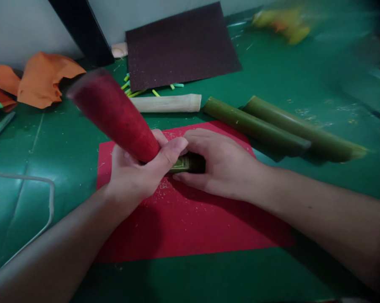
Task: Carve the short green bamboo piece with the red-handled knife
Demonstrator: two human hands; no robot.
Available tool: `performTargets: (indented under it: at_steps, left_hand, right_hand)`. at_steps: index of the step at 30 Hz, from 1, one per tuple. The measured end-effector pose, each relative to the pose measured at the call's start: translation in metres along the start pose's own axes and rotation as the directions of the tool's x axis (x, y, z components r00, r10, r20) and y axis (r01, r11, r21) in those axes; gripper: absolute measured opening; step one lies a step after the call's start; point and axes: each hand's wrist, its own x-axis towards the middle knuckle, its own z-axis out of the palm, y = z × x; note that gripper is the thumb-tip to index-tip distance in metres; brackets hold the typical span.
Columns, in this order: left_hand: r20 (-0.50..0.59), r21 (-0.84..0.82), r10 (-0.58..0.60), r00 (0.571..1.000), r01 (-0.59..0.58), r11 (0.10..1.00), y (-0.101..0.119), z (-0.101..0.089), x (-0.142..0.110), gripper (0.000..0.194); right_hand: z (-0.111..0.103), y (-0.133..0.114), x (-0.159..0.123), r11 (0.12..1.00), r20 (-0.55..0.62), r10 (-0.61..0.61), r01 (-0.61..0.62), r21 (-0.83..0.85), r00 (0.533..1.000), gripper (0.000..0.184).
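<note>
My left hand (139,168) is closed around a thick red cylinder (120,118) with a dark top end, tilted up to the left. Its lower end is hidden in my palm. Close beside it, my right hand (221,162) grips a short piece of green bamboo (184,164) with thin pale lines carved into its surface. My left thumb reaches across to the bamboo and right fingertips. Both hands are over a red sheet (190,229) sprinkled with fine pale shavings.
Two green bamboo lengths (262,128) lie at the right, and a pale bamboo stick (171,103) lies behind the hands. Farther back are a dark sheet (183,46), orange paper (47,80) and a blurred yellow item (281,25). A pale cord (52,198) runs along the left.
</note>
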Motion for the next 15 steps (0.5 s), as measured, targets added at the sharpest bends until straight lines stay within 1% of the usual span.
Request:
performTargets:
  at_steps: [4,7,10,12,15]
  left_hand:
    - [-0.09,0.047,0.012,0.996,-0.008,0.999,-0.0019,0.0024,0.0012,0.033]
    - [-0.118,0.008,-0.009,0.993,0.01,1.0,-0.0031,0.0028,0.0026,0.037]
    - [-0.071,-0.102,-0.043,0.997,0.035,0.994,-0.0026,0.002,0.0029,0.046]
    - [-0.028,-0.153,-0.031,0.999,0.026,0.988,-0.0018,0.0012,0.0024,0.048]
    - [0.028,-0.123,-0.003,1.0,0.007,0.992,-0.0006,0.0,0.0013,0.045]
  right_hand:
    - [0.0001,-0.001,0.0005,1.0,-0.018,0.011,-0.011,-0.004,1.0,0.016]
    - [0.0001,-0.0006,0.0005,1.0,-0.017,0.017,-0.018,-0.001,1.0,0.018]
    - [0.0002,0.0,0.0002,1.0,-0.007,0.015,-0.015,0.007,1.0,0.019]
    - [0.0,-0.0001,0.0,1.0,-0.006,0.013,-0.013,0.006,1.0,0.018]
    - [-0.0005,-0.0009,-0.0001,1.0,0.002,0.021,-0.021,0.005,1.0,0.017]
